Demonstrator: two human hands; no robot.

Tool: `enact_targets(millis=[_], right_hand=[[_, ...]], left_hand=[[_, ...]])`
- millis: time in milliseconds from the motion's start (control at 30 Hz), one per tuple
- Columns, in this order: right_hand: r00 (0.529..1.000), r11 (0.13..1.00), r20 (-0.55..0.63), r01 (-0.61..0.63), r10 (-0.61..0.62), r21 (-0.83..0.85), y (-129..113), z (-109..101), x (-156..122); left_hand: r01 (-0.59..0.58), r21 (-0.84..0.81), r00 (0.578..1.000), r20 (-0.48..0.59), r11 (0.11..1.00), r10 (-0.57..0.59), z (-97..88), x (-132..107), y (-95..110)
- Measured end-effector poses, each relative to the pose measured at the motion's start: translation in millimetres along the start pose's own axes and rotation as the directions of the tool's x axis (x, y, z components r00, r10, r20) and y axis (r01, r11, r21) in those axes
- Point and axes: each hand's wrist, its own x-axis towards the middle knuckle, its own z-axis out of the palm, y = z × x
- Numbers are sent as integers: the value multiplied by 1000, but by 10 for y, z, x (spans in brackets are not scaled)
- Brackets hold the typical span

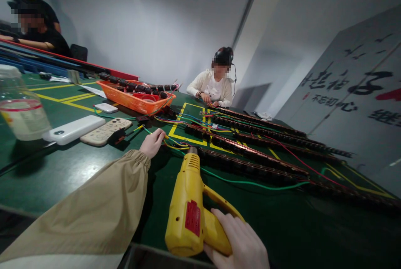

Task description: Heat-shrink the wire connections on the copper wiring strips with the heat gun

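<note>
My right hand (239, 235) is wrapped round the handle of a yellow heat gun (188, 202) with a red label. Its metal nozzle (192, 150) points away from me, close to a bundle of thin coloured wires (178, 145). Left of the nozzle, my left hand (153, 143) pinches wires of this bundle, yellow and green ones among them. Its fingertips partly cover the wires. From the bundle's side, a long dark strip (244, 164) runs off to the right across the green table. A loose green wire (250, 183) lies in front of that strip.
More long strips (266, 131) lie behind. An orange basket (134, 100) holds dark parts. At left are a patterned phone case (106, 131), a white power bank (75, 129), a white case (105, 107) and a jar (23, 106). Across the table a person (213, 85) handles wires.
</note>
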Motion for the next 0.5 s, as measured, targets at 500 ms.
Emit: enact_targets(millis=[500], right_hand=[[1000,999,-6,-20,20,49,-104,115,48]], left_hand=[[60,-75,994,97,995,-53,4,-15,21]])
